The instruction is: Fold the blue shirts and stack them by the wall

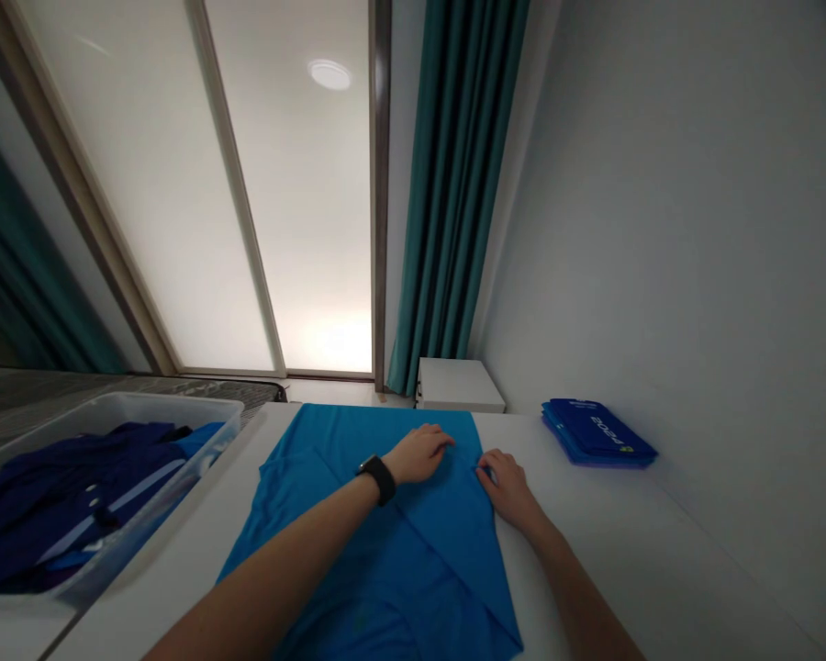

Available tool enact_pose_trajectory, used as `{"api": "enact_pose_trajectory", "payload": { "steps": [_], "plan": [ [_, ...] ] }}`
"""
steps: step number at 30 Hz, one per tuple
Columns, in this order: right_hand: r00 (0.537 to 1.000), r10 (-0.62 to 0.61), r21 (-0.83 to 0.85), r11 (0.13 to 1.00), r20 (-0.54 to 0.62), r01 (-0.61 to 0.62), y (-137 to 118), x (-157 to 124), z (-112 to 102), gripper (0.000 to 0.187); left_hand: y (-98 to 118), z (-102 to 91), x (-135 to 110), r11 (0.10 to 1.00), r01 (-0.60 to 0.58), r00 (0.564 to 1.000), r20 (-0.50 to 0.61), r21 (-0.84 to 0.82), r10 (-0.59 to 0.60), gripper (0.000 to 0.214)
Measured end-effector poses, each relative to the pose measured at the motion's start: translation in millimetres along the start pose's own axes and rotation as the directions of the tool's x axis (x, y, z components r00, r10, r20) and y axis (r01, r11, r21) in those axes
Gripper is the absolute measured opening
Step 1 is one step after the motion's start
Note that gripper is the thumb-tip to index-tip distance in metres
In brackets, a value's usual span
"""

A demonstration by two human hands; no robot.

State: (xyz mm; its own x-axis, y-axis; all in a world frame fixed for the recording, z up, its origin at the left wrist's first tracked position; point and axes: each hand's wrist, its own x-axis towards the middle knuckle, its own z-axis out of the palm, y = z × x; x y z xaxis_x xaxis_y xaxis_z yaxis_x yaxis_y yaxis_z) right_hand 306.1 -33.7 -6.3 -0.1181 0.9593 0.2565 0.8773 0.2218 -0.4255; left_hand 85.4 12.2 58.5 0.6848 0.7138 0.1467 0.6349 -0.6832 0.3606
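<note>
A blue T-shirt [385, 551] lies spread on the white table, with its right side folded inward in a long diagonal layer. My left hand [423, 453], with a black watch on the wrist, rests on the upper right part of the cloth, fingers stretched out toward the right. At the shirt's right edge, my right hand [509, 488] has thumb and index finger pinched on the fabric. The neckline curves near the bottom of the view. Small wrinkles show along the left side.
A clear plastic bin [230, 418] with dark blue and blue clothes stands at the left. Folded blue garments [596, 431] are stacked at the right by the wall. Beyond the white table [557, 569] are a low white cabinet [458, 384] and a teal curtain [458, 184].
</note>
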Motion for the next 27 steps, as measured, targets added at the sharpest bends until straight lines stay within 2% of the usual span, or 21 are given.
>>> {"api": "enact_pose_trajectory", "payload": {
  "steps": [4,9,20,27],
  "plan": [
    [0.999,-0.037,0.047,0.998,-0.021,0.038,0.7,0.9,-0.4,0.017,-1.7,12.4,22.9,0.998,-0.002,0.999,0.053,0.055,-0.001,0.028],
    [1.000,0.001,0.053,0.999,-0.011,0.000,1.4,1.8,2.4,0.016,2.7,19.7,30.3,0.999,-0.002,0.996,0.086,0.034,-0.001,0.015],
    [0.999,0.041,0.022,0.999,0.017,-0.041,-0.3,1.3,0.6,0.026,-9.5,20.0,21.3,0.987,0.133,0.988,0.090,-0.094,-0.124,0.021],
    [0.999,0.035,-0.053,0.998,0.020,-0.034,-1.6,-0.9,1.6,0.021,-4.2,26.2,13.8,0.973,0.185,0.982,-0.002,-0.139,-0.187,0.029]
  ]
}}
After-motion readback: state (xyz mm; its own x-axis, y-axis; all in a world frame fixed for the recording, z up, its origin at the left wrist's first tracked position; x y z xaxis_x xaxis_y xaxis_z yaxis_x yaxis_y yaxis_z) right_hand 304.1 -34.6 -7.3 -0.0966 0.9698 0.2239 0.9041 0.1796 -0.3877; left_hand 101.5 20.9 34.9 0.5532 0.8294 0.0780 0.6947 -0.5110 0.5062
